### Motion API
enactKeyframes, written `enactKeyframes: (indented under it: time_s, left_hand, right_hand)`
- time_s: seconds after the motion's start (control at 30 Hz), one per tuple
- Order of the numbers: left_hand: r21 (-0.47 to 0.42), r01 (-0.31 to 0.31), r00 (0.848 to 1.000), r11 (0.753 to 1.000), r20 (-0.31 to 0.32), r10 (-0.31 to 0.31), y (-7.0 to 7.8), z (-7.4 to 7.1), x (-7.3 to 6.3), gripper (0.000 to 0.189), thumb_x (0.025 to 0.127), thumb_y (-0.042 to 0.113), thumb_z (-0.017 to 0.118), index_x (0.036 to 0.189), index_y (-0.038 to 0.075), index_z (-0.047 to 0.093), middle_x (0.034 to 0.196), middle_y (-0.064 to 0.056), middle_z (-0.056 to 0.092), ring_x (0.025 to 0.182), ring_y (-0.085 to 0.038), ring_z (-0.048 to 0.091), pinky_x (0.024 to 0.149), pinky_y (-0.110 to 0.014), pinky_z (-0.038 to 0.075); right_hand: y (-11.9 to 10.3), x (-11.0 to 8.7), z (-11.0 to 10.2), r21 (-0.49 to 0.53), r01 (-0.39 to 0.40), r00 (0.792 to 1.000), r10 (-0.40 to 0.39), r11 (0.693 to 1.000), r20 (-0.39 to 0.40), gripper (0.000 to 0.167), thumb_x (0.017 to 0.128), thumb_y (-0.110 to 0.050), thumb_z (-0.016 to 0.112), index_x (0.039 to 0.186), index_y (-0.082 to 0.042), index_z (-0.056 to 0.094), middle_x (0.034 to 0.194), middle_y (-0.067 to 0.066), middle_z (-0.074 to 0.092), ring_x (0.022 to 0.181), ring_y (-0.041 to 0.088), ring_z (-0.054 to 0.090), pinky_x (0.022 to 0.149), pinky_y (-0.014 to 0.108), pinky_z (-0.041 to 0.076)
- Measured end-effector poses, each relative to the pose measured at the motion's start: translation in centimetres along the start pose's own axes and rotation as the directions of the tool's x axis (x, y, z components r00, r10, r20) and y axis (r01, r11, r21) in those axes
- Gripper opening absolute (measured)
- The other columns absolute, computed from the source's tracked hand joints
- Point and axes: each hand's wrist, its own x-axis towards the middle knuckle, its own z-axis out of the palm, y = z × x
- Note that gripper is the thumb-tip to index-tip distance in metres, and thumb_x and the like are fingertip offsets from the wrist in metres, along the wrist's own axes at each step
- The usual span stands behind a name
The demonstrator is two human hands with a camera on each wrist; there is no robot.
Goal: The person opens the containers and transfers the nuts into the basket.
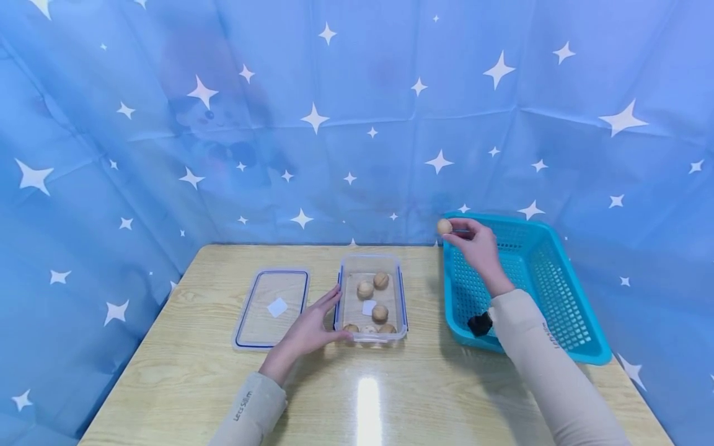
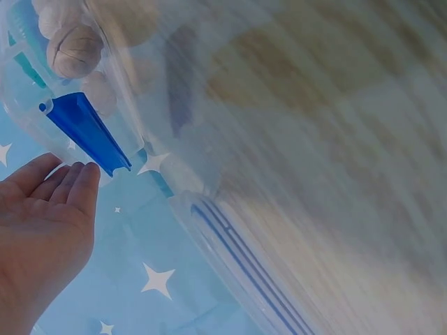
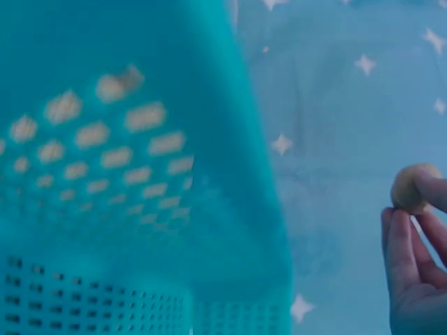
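My right hand [image 1: 481,248] pinches a walnut [image 1: 444,227] between thumb and fingertips, above the far left corner of the turquoise basket [image 1: 569,291]. In the right wrist view that walnut [image 3: 412,188] shows at the right edge, past the basket's rim. The clear plastic box [image 1: 400,297] with blue latches stands on the table and holds several walnuts [image 1: 381,313] and a white label. My left hand [image 1: 312,325] rests against the box's left side, thumb by its near left corner. In the left wrist view its fairly straight fingers [image 2: 84,188] lie near a blue latch [image 2: 85,132].
A clear lid [image 1: 271,331] with a blue seal lies flat left of the box. A small black object [image 1: 480,324] shows beside the right sleeve, over the basket's near left part. A blue star-patterned curtain [image 1: 357,155] hangs behind the wooden table [image 1: 184,371].
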Motion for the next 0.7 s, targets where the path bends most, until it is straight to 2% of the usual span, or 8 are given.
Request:
enactKeyframes:
  time_s: [0.1, 0.17, 0.33, 0.43, 0.57, 0.7]
  left_hand:
    - [0.002, 0.004, 1.000, 1.000, 0.007, -0.004, 0.0, 0.0, 0.0, 0.101, 0.077, 0.054, 0.079, 0.155, 0.010, 0.034, 0.167, -0.002, 0.022, 0.149, -0.036, 0.030, 0.119, -0.055, 0.033]
    - [0.003, 0.004, 1.000, 1.000, 0.011, -0.004, -0.1, 0.0, 0.0, 0.101, 0.077, 0.054, 0.079, 0.155, 0.010, 0.033, 0.167, -0.002, 0.022, 0.150, -0.036, 0.030, 0.119, -0.055, 0.033]
    - [0.005, 0.003, 1.000, 1.000, 0.008, -0.003, -0.1, 0.1, 0.0, 0.101, 0.077, 0.054, 0.079, 0.155, 0.010, 0.034, 0.167, -0.002, 0.022, 0.150, -0.036, 0.030, 0.119, -0.055, 0.034]
    - [0.004, 0.004, 1.000, 1.000, 0.004, -0.004, 0.0, 0.0, 0.0, 0.101, 0.077, 0.054, 0.079, 0.155, 0.010, 0.034, 0.167, -0.002, 0.022, 0.150, -0.036, 0.030, 0.119, -0.054, 0.034]
    - [0.004, 0.006, 1.000, 1.000, 0.003, -0.006, 0.1, 0.0, 0.0, 0.101, 0.076, 0.054, 0.080, 0.155, 0.010, 0.035, 0.167, -0.002, 0.023, 0.149, -0.036, 0.031, 0.119, -0.054, 0.035]
    - [0.008, 0.004, 1.000, 1.000, 0.003, -0.004, 0.0, 0.0, 0.0, 0.100, 0.077, 0.054, 0.080, 0.155, 0.009, 0.035, 0.167, -0.003, 0.023, 0.149, -0.036, 0.030, 0.118, -0.054, 0.035]
  right_hand:
    - [1.0, 0.2, -0.8, -0.013, -0.023, 0.999, 0.022, 1.000, -0.036, 0.047, 0.096, -0.035, 0.066, 0.135, -0.009, 0.061, 0.131, 0.016, 0.063, 0.107, 0.014, 0.060, 0.085, 0.024, 0.051]
    - [1.6, 0.4, -1.3, -0.016, -0.031, 0.998, 0.030, 0.999, -0.048, 0.049, 0.096, -0.037, 0.066, 0.135, -0.008, 0.061, 0.132, 0.017, 0.062, 0.104, 0.009, 0.058, 0.084, 0.022, 0.049]
    - [3.3, 0.7, -2.1, -0.029, -0.027, 0.999, 0.025, 0.999, -0.047, 0.052, 0.097, -0.039, 0.063, 0.137, -0.006, 0.059, 0.133, 0.020, 0.060, 0.103, 0.006, 0.056, 0.089, 0.031, 0.051]
    - [4.6, 0.9, -2.5, -0.044, -0.026, 0.999, 0.024, 0.999, -0.033, 0.052, 0.098, -0.039, 0.062, 0.138, -0.006, 0.057, 0.134, 0.021, 0.059, 0.108, 0.012, 0.058, 0.095, 0.042, 0.052]
    - [6.4, 1.1, -3.0, -0.056, -0.048, 0.999, 0.049, 0.997, 0.010, 0.052, 0.100, -0.036, 0.060, 0.140, -0.003, 0.054, 0.136, 0.024, 0.057, 0.122, 0.034, 0.056, 0.103, 0.057, 0.048]
    - [7.9, 1.0, -3.2, -0.082, -0.073, 0.993, 0.080, 0.994, 0.087, 0.052, 0.101, -0.033, 0.059, 0.141, 0.000, 0.052, 0.139, 0.028, 0.053, 0.129, 0.045, 0.050, 0.107, 0.063, 0.044]
